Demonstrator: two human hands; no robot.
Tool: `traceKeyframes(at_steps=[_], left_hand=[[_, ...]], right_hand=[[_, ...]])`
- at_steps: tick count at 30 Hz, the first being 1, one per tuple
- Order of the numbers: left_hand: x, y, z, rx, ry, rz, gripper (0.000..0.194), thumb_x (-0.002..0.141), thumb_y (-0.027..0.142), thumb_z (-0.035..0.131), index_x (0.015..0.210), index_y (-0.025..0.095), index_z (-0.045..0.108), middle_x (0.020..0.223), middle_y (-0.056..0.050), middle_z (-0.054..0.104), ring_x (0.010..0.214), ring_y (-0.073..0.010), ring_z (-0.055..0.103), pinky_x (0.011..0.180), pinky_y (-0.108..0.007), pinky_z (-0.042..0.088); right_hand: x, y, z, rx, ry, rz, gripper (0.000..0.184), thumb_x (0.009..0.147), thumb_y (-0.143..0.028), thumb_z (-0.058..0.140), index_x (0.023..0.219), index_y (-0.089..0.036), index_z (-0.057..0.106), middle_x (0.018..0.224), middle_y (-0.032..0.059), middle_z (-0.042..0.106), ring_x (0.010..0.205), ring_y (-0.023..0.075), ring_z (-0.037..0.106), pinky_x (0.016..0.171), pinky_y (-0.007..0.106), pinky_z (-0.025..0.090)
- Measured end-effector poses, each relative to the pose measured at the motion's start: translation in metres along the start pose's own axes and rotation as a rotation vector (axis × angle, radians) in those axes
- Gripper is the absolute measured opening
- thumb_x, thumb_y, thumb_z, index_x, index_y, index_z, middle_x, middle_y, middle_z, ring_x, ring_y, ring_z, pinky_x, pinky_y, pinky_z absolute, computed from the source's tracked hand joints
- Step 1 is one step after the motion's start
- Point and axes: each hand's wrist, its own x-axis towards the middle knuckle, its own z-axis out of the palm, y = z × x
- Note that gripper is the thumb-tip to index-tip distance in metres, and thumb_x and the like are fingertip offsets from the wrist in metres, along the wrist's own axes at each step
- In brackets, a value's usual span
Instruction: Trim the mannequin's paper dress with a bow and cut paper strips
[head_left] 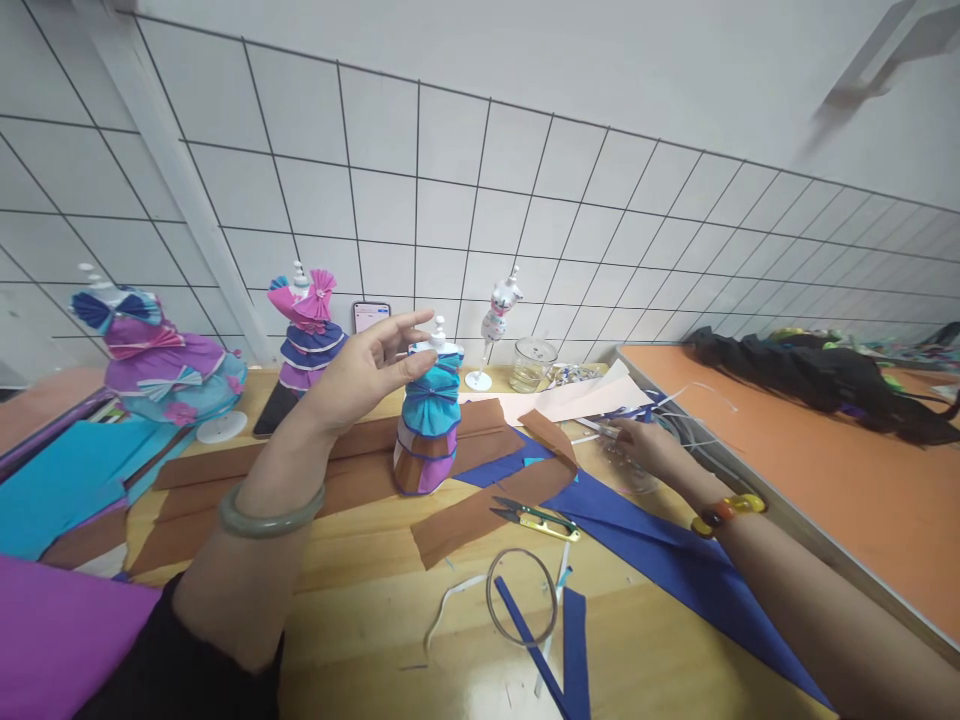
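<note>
My left hand is beside the top of a small dress form in a ruffled turquoise dress with a brown, white and purple skirt. Its thumb and fingers are apart near the form's white neck; whether they touch it I cannot tell. Farther right, my right hand reaches down among thin white strips and small bits, fingertips drawn together; what they pinch is too small to make out. Brown fabric strips and a long blue fabric piece lie around the form. Thread snips rest on the wooden table.
At the left stand two dressed forms, one purple-and-blue, one pink-and-navy. A bare patterned form, a glass and a phone are at the back. A wire ring lies in front. An orange surface adjoins at right.
</note>
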Motion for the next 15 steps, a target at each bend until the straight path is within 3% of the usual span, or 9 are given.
traceKeyframes(at_steps=[9, 15], left_hand=[[0.001, -0.002, 0.000, -0.018, 0.013, -0.010, 0.062, 0.072, 0.051, 0.063, 0.125, 0.020, 0.051, 0.113, -0.010, 0.059, 0.108, -0.0235, 0.052, 0.088, -0.032, 0.046], [0.000, -0.001, -0.001, -0.082, 0.011, -0.025, 0.057, 0.078, 0.052, 0.055, 0.124, 0.020, 0.052, 0.117, -0.010, 0.058, 0.105, -0.0220, 0.054, 0.088, -0.033, 0.045]], right_hand=[[0.003, 0.000, 0.003, 0.057, 0.031, -0.005, 0.038, 0.072, -0.018, 0.049, 0.108, -0.017, 0.062, 0.077, 0.0065, 0.069, 0.066, 0.0183, 0.062, 0.058, 0.025, 0.040], [-0.007, 0.002, -0.005, 0.222, 0.090, 0.104, 0.035, 0.069, -0.025, 0.053, 0.102, -0.018, 0.064, 0.063, 0.0026, 0.064, 0.057, 0.0176, 0.058, 0.053, 0.026, 0.038]])
